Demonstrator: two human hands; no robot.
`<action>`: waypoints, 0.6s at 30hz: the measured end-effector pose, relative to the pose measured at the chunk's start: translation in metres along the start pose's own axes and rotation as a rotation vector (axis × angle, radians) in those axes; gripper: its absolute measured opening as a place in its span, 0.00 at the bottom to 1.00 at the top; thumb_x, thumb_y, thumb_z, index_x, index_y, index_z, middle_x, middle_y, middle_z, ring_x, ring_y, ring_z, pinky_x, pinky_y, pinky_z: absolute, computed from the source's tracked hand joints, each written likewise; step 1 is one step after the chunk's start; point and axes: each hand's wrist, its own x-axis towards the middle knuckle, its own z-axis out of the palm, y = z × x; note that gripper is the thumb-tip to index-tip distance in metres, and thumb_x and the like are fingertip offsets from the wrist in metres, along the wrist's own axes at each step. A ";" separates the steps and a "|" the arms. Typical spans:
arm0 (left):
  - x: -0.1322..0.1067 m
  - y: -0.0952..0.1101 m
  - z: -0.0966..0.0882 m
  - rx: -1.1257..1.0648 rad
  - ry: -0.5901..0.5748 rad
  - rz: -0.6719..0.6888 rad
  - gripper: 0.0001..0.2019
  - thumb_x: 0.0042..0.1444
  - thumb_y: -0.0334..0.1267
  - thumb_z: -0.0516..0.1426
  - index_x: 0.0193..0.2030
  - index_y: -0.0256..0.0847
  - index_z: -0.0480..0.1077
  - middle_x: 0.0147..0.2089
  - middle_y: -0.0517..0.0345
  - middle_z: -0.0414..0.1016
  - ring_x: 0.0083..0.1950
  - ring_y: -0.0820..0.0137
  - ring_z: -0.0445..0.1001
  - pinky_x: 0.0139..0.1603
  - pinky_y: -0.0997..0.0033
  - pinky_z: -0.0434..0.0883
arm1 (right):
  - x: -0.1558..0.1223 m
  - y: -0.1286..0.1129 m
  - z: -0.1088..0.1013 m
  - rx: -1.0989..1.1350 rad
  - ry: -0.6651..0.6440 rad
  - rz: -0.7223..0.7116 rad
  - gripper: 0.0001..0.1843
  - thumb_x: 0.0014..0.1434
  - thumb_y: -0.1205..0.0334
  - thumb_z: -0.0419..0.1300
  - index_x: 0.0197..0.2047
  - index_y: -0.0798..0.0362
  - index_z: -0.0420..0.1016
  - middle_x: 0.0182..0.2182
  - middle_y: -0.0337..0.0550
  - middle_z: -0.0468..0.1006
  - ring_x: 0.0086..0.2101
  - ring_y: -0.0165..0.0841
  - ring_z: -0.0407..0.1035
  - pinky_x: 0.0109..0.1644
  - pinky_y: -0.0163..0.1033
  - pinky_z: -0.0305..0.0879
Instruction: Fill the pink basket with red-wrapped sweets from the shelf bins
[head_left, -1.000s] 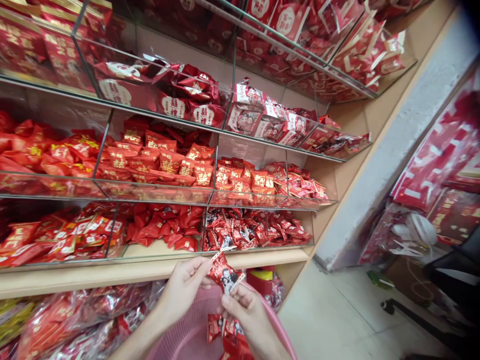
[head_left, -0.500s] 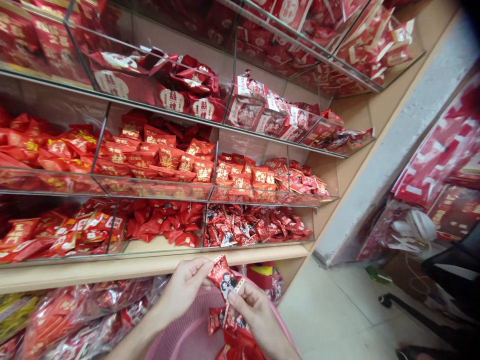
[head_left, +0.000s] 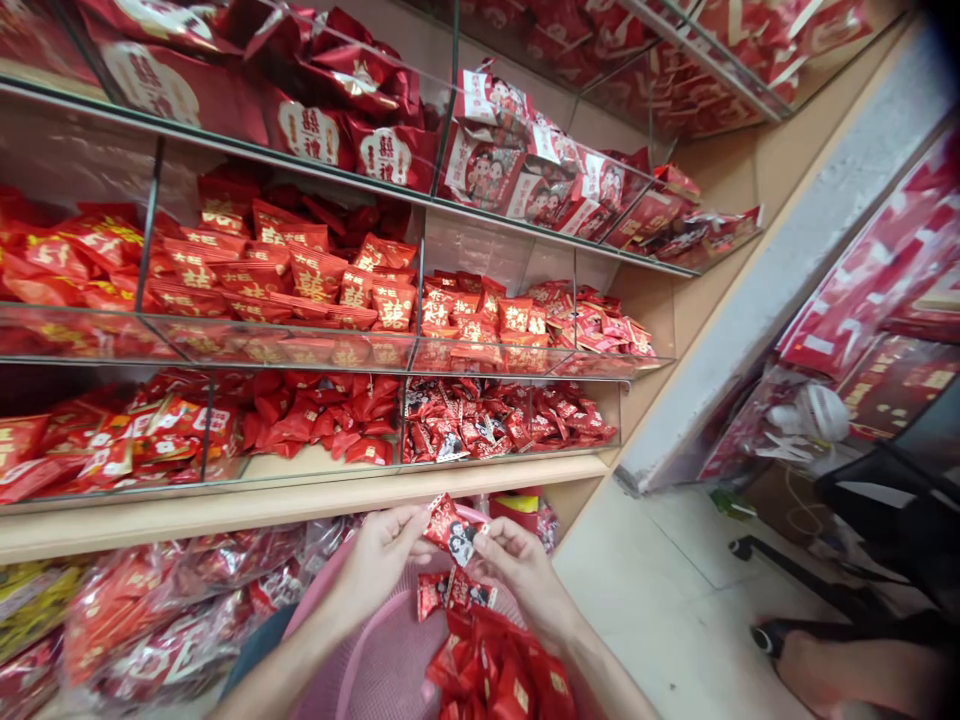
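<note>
A small red candy packet point(head_left: 454, 532) with a black-and-white couple printed on it is stretched between my hands. My left hand point(head_left: 391, 560) pinches its left end and my right hand point(head_left: 517, 572) its right end. Beneath them is a pink plastic basket point(head_left: 358, 655). Inside it, two similar printed packets point(head_left: 454, 592) lie below the held one, and a heap of plain red packets point(head_left: 499, 672) fills the near right side.
Ahead, a wooden shelf point(head_left: 300, 508) carries glass-divided bins of red packets point(head_left: 480, 425). Bulky clear bags of goods point(head_left: 172, 620) sit under it at left. On the right are a black chair base point(head_left: 795, 585), tiled floor point(head_left: 637, 610) and a person's bare leg or foot point(head_left: 855, 670).
The held packet has turned from steeply tilted to nearly level, and my right hand has risen to its right end. The view has shifted, showing more of the basket's red packets.
</note>
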 end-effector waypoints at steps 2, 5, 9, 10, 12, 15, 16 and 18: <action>-0.001 -0.005 -0.004 0.011 -0.008 -0.025 0.17 0.54 0.47 0.55 0.44 0.37 0.72 0.41 0.52 0.80 0.39 0.64 0.78 0.42 0.64 0.73 | 0.006 0.006 -0.007 -0.016 0.007 0.009 0.15 0.48 0.51 0.64 0.27 0.54 0.67 0.23 0.35 0.72 0.24 0.26 0.64 0.32 0.34 0.61; -0.003 -0.010 -0.016 0.072 0.050 0.004 0.22 0.51 0.46 0.57 0.50 0.37 0.69 0.45 0.50 0.79 0.46 0.63 0.76 0.49 0.62 0.70 | 0.017 0.022 -0.021 -0.120 0.030 0.012 0.18 0.44 0.50 0.66 0.23 0.54 0.65 0.19 0.35 0.70 0.22 0.26 0.63 0.30 0.34 0.60; -0.010 -0.005 -0.035 0.189 0.138 0.066 0.19 0.49 0.46 0.57 0.44 0.36 0.72 0.44 0.48 0.79 0.47 0.62 0.75 0.53 0.62 0.67 | 0.027 0.048 -0.033 -0.240 0.036 0.101 0.22 0.41 0.46 0.65 0.21 0.53 0.61 0.17 0.33 0.68 0.19 0.25 0.62 0.27 0.34 0.59; -0.012 -0.003 -0.039 0.217 0.146 0.073 0.18 0.49 0.46 0.57 0.42 0.37 0.73 0.44 0.49 0.79 0.47 0.62 0.75 0.53 0.62 0.67 | 0.029 0.053 -0.033 -0.260 0.026 0.129 0.22 0.41 0.45 0.65 0.22 0.53 0.60 0.17 0.33 0.68 0.19 0.26 0.62 0.27 0.34 0.59; -0.015 -0.001 -0.046 0.267 0.143 0.082 0.16 0.49 0.46 0.57 0.41 0.38 0.74 0.44 0.50 0.79 0.46 0.62 0.75 0.51 0.63 0.69 | 0.032 0.062 -0.031 -0.290 0.002 0.172 0.22 0.39 0.45 0.64 0.23 0.53 0.60 0.17 0.33 0.68 0.19 0.26 0.61 0.25 0.33 0.58; -0.020 -0.001 -0.054 0.323 0.111 0.079 0.15 0.51 0.45 0.55 0.40 0.39 0.74 0.42 0.51 0.79 0.44 0.62 0.76 0.47 0.65 0.70 | 0.035 0.071 -0.026 -0.333 0.006 0.197 0.22 0.38 0.46 0.63 0.24 0.52 0.59 0.18 0.33 0.67 0.18 0.26 0.61 0.23 0.33 0.58; -0.021 -0.003 -0.055 0.337 0.103 0.076 0.15 0.51 0.45 0.55 0.40 0.39 0.74 0.42 0.51 0.79 0.44 0.62 0.76 0.47 0.65 0.70 | 0.037 0.073 -0.025 -0.356 0.018 0.197 0.21 0.39 0.46 0.63 0.24 0.52 0.59 0.18 0.33 0.66 0.18 0.26 0.60 0.23 0.33 0.58; -0.023 -0.005 -0.058 0.359 0.099 0.078 0.15 0.52 0.45 0.54 0.41 0.39 0.74 0.43 0.51 0.79 0.46 0.61 0.75 0.47 0.66 0.70 | 0.039 0.074 -0.023 -0.421 0.055 0.177 0.19 0.41 0.47 0.61 0.22 0.51 0.59 0.16 0.32 0.65 0.17 0.27 0.60 0.22 0.33 0.57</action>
